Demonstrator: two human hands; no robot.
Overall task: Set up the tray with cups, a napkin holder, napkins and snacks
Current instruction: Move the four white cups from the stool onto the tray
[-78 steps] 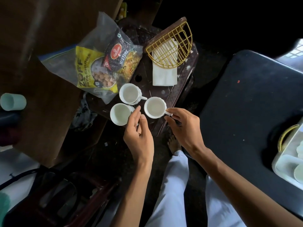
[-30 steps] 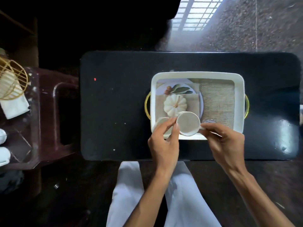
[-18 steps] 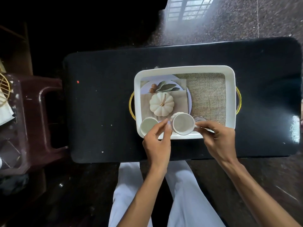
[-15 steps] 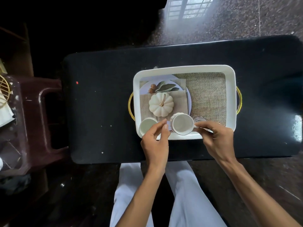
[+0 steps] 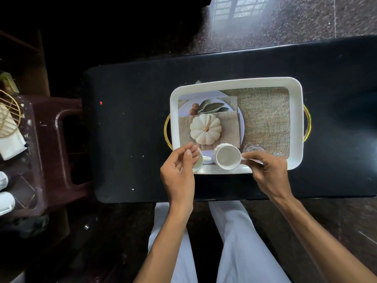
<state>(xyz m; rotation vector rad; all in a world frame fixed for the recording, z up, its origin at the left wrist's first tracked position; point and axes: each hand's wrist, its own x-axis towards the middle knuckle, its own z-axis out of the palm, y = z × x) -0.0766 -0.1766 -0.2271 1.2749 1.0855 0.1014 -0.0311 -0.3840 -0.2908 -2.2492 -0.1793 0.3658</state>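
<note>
Fingers (image 5: 255,158) of the right hand (image 5: 267,172) pinched the cup's (image 5: 226,159) handle; the left hand (image 5: 178,174) hung loose, empty. Set down crooked, the cup might knock the other cup (image 5: 199,163).

Tray (image 5: 296,123): floor open 12 to 3 o'clock; 6 to 8 o'clock edge blocked by ribbed cup (image 5: 228,159), half-hidden cup (image 5: 198,165), left hand (image 5: 179,172), right hand (image 5: 265,170); raised rim all round

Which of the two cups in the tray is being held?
The right cup: the right hand pinches its handle. The left cup sits partly behind the left hand, which grips nothing.
</note>
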